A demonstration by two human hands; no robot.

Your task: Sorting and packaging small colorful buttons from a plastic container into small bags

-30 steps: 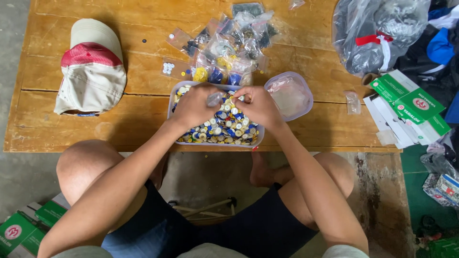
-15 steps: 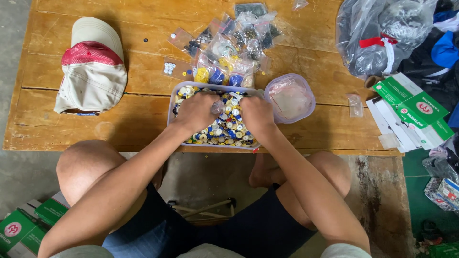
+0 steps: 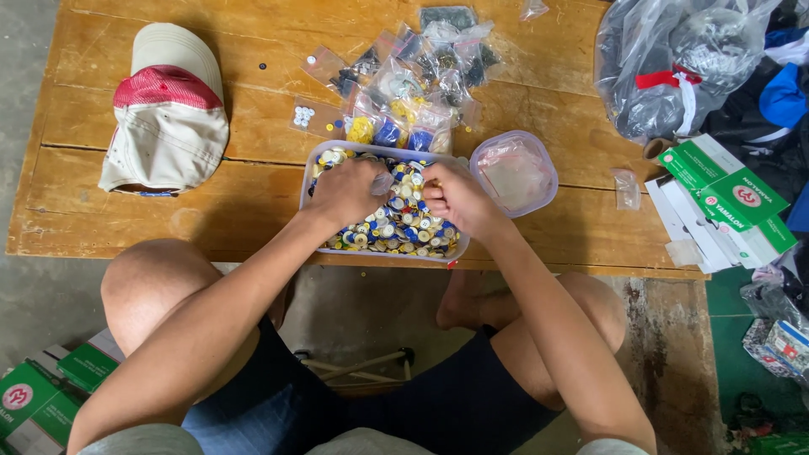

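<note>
On a worn wooden table [image 3: 253, 181], a clear plastic tub of mixed coloured buttons [image 3: 396, 221] is worked. The left hand [image 3: 350, 192] is curled around a small clear bag [image 3: 383, 182]; the right hand [image 3: 459, 198], at 3 o'clock, is pinched shut, its contents unclear.

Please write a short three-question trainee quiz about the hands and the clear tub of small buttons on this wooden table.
1. True or false: both hands are inside the clear rectangular plastic tub of small mixed buttons.
2. What lies at the table's left end? A) a white and red fabric cap B) a metal kettle C) a glass jar
3. What stands just right of the tub?

Key
1. True: the left hand and right hand rest on the buttons.
2. A
3. A round clear plastic lid.
</note>
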